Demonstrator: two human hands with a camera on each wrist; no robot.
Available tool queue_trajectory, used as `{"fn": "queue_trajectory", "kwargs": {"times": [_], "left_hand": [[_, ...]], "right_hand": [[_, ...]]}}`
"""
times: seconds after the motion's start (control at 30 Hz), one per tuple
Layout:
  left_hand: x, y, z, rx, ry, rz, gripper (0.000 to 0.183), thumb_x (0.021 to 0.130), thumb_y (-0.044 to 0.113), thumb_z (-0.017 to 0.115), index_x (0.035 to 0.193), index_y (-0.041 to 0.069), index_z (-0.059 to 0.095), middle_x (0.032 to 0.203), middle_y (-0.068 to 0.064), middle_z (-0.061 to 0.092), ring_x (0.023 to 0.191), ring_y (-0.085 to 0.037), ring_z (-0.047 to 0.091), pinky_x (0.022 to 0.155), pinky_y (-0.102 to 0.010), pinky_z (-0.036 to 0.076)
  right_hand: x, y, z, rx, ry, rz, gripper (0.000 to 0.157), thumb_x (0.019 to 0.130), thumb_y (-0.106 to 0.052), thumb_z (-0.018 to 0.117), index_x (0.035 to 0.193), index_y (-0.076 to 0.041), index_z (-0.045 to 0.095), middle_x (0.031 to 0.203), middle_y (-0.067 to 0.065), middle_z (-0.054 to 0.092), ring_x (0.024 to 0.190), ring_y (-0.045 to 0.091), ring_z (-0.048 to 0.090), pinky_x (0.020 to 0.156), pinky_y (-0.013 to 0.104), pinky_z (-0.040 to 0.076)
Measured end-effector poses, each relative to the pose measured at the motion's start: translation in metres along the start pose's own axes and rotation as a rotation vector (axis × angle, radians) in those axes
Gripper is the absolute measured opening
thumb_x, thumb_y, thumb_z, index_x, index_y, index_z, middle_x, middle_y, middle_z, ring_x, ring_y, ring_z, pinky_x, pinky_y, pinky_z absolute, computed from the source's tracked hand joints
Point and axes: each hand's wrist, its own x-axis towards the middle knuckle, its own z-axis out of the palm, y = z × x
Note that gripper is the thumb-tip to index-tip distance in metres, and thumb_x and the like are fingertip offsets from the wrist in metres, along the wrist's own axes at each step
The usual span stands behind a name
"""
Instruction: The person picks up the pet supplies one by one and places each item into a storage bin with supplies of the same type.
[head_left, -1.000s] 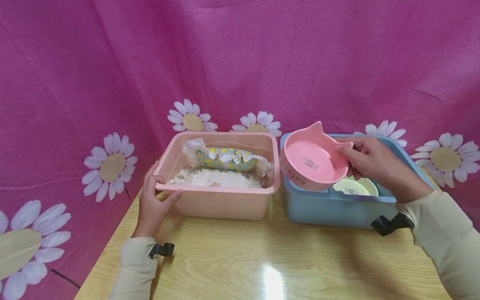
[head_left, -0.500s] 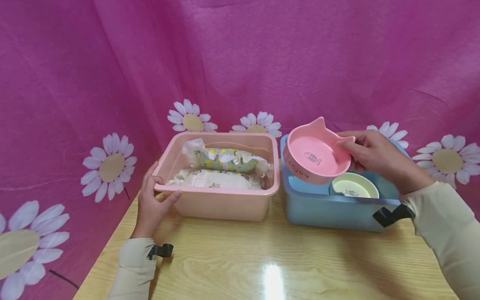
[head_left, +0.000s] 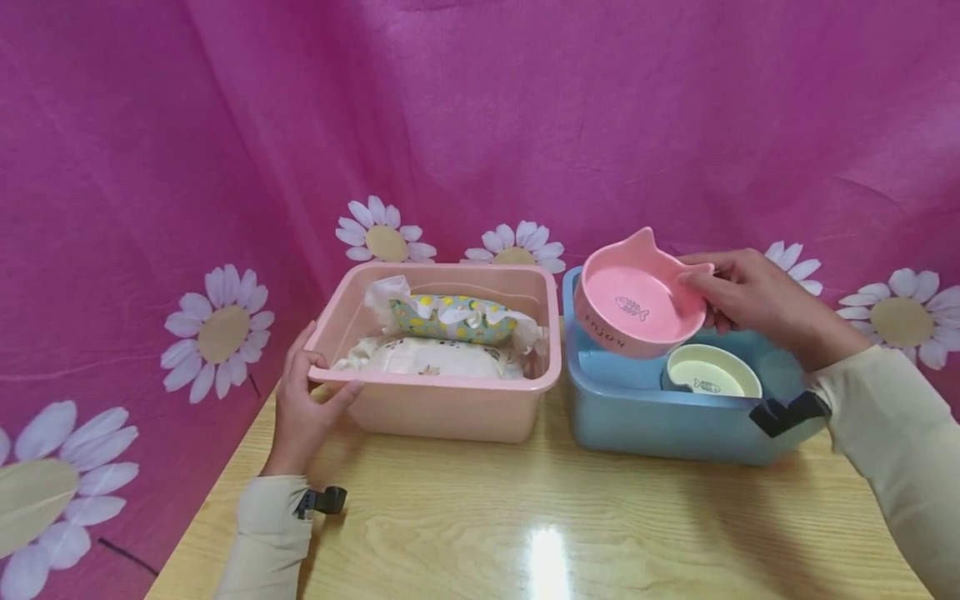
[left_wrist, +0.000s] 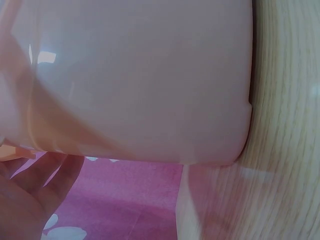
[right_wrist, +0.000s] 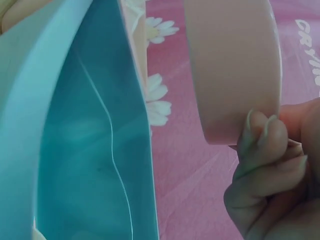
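Note:
A pink cat-eared bowl [head_left: 637, 296], printed with a fish skeleton and lettering on its side, is held tilted above the blue bin [head_left: 660, 429]. My right hand [head_left: 765, 304] pinches it by one ear, thumb inside and fingers under the outside; the right wrist view shows those fingers [right_wrist: 267, 135] against its wall. Inside the blue bin lies a pale green bowl [head_left: 712, 371], also with a fish print. My left hand [head_left: 307, 404] grips the near left corner of the pink bin [head_left: 450, 408], thumb along the front rim.
In the pink bin are a yellow-and-green patterned bundle with white frills [head_left: 453, 319] and a white cloth bundle [head_left: 442, 358]. Both bins stand side by side on a wooden table [head_left: 450, 517]. A magenta curtain [head_left: 480, 125] with daisies hangs behind and at the left.
My right hand has lifted the pink bowl slightly up and to the right, so more of the pale green bowl shows. The blue bin has turned a little. My left hand has stayed put.

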Motion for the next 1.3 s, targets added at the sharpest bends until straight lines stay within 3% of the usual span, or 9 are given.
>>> {"fn": "queue_trajectory", "kwargs": {"times": [0.2, 0.63, 0.93, 1.3], "left_hand": [[0.002, 0.002, 0.002, -0.002, -0.011, 0.006, 0.047, 0.067, 0.028, 0.078, 0.092, 0.013, 0.041, 0.144, 0.014, 0.025, 0.127, -0.010, 0.031, 0.094, -0.042, 0.040], [0.005, 0.002, 0.000, -0.003, -0.010, 0.010, 0.048, 0.068, 0.027, 0.079, 0.094, 0.012, 0.041, 0.144, 0.014, 0.025, 0.125, -0.012, 0.033, 0.092, -0.039, 0.042], [0.002, 0.002, 0.000, 0.009, -0.021, -0.003, 0.047, 0.068, 0.029, 0.078, 0.094, 0.013, 0.041, 0.144, 0.014, 0.024, 0.126, -0.011, 0.031, 0.093, -0.039, 0.041], [0.000, 0.001, -0.002, 0.018, -0.015, 0.000, 0.047, 0.068, 0.029, 0.078, 0.093, 0.013, 0.041, 0.144, 0.014, 0.025, 0.126, -0.009, 0.031, 0.093, -0.038, 0.041]], "right_hand": [[0.009, 0.007, -0.005, 0.007, -0.036, 0.052, 0.052, 0.086, -0.047, 0.052, 0.130, -0.020, 0.048, 0.068, 0.015, 0.058, 0.055, 0.027, 0.053, 0.046, 0.034, 0.048], [0.022, 0.014, -0.011, -0.016, -0.071, 0.040, 0.049, 0.086, -0.048, 0.052, 0.128, -0.023, 0.049, 0.070, 0.015, 0.058, 0.058, 0.028, 0.053, 0.047, 0.034, 0.047], [0.032, 0.023, -0.014, -0.043, -0.113, -0.005, 0.044, 0.088, -0.040, 0.053, 0.127, -0.019, 0.051, 0.067, 0.016, 0.058, 0.055, 0.029, 0.053, 0.044, 0.035, 0.046], [0.045, 0.031, -0.016, -0.002, -0.194, -0.045, 0.043, 0.090, -0.032, 0.054, 0.129, -0.015, 0.049, 0.065, 0.017, 0.057, 0.052, 0.029, 0.053, 0.044, 0.037, 0.048]]}}
